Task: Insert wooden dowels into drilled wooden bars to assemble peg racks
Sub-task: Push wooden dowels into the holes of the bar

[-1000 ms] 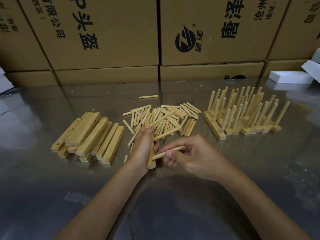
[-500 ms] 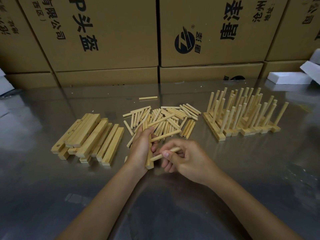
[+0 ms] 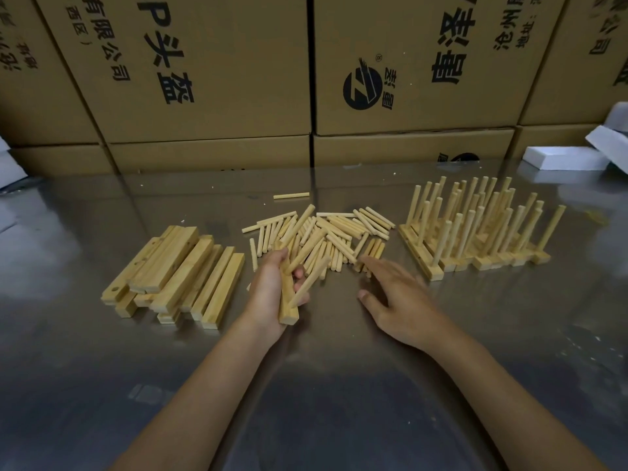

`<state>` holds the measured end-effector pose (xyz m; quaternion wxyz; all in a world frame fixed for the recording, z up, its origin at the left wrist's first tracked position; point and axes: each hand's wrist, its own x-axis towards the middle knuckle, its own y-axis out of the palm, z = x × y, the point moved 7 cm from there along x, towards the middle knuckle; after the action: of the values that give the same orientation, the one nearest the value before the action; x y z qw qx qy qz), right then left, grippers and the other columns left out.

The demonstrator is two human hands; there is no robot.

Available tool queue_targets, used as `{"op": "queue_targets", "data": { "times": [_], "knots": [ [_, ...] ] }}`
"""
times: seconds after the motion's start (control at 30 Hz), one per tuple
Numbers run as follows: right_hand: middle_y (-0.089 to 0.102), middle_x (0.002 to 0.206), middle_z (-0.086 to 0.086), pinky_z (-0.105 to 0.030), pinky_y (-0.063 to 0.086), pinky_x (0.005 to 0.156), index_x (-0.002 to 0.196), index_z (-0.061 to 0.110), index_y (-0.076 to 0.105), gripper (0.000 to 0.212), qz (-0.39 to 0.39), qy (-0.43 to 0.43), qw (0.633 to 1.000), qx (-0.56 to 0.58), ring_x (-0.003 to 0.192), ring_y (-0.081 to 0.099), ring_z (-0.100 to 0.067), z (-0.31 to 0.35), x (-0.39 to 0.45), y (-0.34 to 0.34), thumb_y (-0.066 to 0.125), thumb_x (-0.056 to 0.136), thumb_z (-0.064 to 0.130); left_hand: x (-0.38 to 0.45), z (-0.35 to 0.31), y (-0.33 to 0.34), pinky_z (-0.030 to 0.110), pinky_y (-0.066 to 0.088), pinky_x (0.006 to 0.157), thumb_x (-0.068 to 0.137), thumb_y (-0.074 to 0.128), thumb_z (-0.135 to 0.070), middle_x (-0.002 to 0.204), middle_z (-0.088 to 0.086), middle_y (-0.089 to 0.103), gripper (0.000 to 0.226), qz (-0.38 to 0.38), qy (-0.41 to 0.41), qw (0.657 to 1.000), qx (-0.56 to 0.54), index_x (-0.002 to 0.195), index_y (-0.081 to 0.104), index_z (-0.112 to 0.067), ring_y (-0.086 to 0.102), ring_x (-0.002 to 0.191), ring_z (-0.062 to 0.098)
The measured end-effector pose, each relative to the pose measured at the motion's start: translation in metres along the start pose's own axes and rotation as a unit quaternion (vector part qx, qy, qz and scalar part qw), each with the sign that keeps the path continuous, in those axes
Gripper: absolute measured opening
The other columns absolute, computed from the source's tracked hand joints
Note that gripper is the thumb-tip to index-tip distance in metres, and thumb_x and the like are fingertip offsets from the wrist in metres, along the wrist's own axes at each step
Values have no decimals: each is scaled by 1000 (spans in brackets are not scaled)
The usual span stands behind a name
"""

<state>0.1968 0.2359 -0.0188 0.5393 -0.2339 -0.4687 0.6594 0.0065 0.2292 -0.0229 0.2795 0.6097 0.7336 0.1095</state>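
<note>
Bar [image 3: 288, 302] inside left hand [image 3: 268, 294] grip

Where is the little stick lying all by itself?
In the head view, the lone dowel lies flat on the metal table, behind the loose dowel pile and in front of the cardboard boxes.

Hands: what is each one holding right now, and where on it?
Left hand grips a drilled bar around its middle, dowels already sticking out. Right hand holds nothing, fingers spread toward the dowel pile.
</note>
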Motion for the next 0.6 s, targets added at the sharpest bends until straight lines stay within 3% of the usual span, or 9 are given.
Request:
{"op": "queue_targets", "data": {
  "times": [0.07,0.17,0.23,0.3,0.37,0.43,0.53,0.6],
  "knots": [
    [45,145,8,-34,29,109,147,27,37,53,-30,-3,999,12,135,37,-15,2,0,-7,52,98,37,0,0,0,17,28,34,104,43,-31,55,-1,47,26,0,-1,1000,3,100,61,-13,37,40,9],
    [48,135,8,-27,33,104,141,24,46,48,-62,-17,998,17,125,41,-12,9,-2,-18,57,95,33,0,1,0,18,32,33,104,43,-35,62,2,50,30,-13,-3,1000,23,111,58,-11,41,39,10],
    [50,122,16,-26,39,99,129,30,55,45,-43,-37,997,43,116,44,-5,22,-6,-19,61,87,45,-1,2,-1,22,37,38,103,42,-40,70,4,52,34,-32,5,998,54,113,60,-12,45,45,11],
    [54,99,23,-22,46,81,107,39,60,45,14,-43,989,143,95,50,2,44,-12,-11,61,75,70,-3,2,-2,26,41,48,103,40,-43,68,4,56,39,-54,29,994,96,99,63,-13,49,49,15],
    [57,80,16,-29,48,65,93,36,62,50,19,-50,975,214,74,53,-3,63,-18,-3,60,69,80,-6,1,1,26,46,52,103,39,-42,62,1,60,37,-64,61,989,120,96,59,-13,57,51,17],
    [58,67,6,-35,44,55,82,30,64,42,-18,-52,977,206,59,52,-9,70,-19,0,61,76,71,-8,2,5,27,47,53,105,38,-41,62,-3,62,27,-61,80,987,128,113,53,-20,60,56,17],
    [53,51,12,-22,32,43,65,21,60,33,-65,-21,981,179,46,45,-7,55,-16,-9,66,84,47,-11,6,16,25,38,44,106,39,-43,76,2,65,25,7,76,987,145,124,46,-27,59,56,16],
    [54,49,18,-16,31,41,62,25,56,30,-110,9,978,177,43,46,-5,38,-13,-24,69,86,37,-15,8,25,27,41,41,105,43,-41,100,11,66,28,67,74,982,162,131,45,-30,66,64,17]
  ]
}}
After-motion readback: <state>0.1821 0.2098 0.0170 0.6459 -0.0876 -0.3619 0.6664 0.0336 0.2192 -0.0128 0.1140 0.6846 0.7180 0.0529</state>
